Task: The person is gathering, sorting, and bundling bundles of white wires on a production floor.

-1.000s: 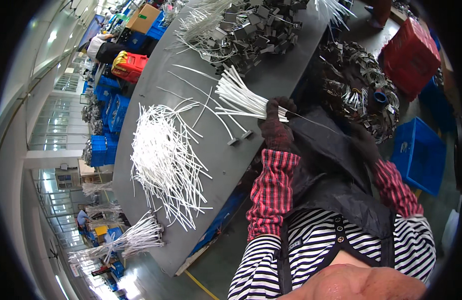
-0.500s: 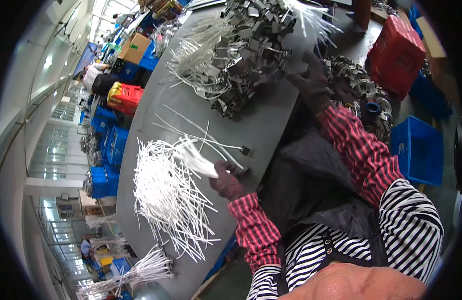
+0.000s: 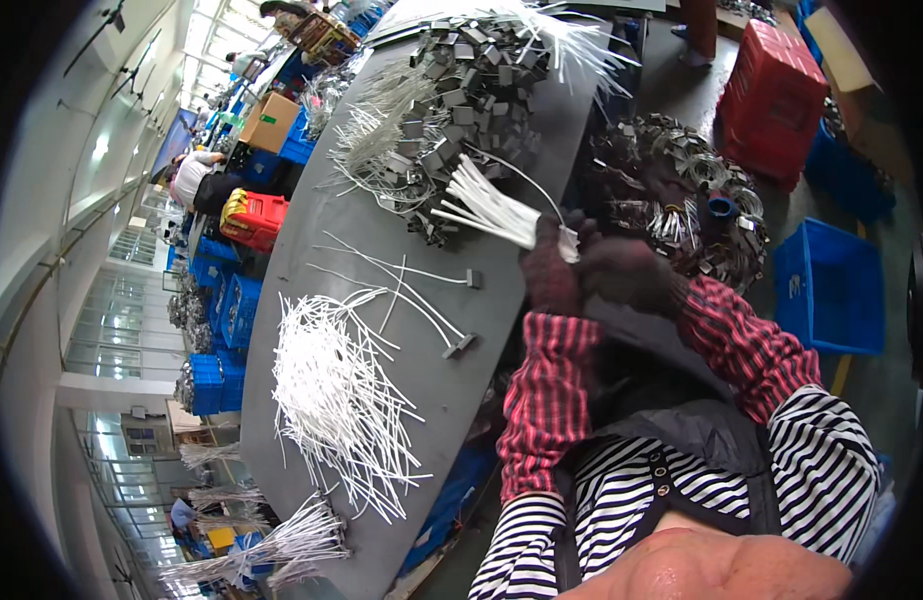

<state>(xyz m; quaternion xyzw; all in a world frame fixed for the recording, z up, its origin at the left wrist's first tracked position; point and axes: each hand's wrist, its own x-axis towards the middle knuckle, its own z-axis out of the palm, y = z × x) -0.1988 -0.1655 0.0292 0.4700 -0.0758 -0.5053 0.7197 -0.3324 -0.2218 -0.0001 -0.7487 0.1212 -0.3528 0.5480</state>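
My gloved left hand (image 3: 551, 270) is closed around a bundle of short white wires (image 3: 491, 205), which fan out to the upper left over the table edge. Right beside it is my gloved right hand (image 3: 631, 275), at the bundle's lower end; its fingers are smeared by motion. One thin wire (image 3: 526, 178) with a curve in it rises above the bundle; which hand has it, if either, I cannot tell. A loose heap of white wires (image 3: 331, 390) lies on the grey table (image 3: 381, 210). Apart from the heap lie a few wires with dark block ends (image 3: 461, 346).
A large pile of dark, square-ended cables (image 3: 471, 110) covers the table's far part. Coiled cables (image 3: 681, 200) are heaped to the right, near a red crate (image 3: 773, 105) and a blue bin (image 3: 829, 290). Another wire bundle (image 3: 301, 540) lies at the near left.
My left hand has carried the bundle of white wires from beside the heap up and right. My right hand has come back from the dark cable pile to meet it.
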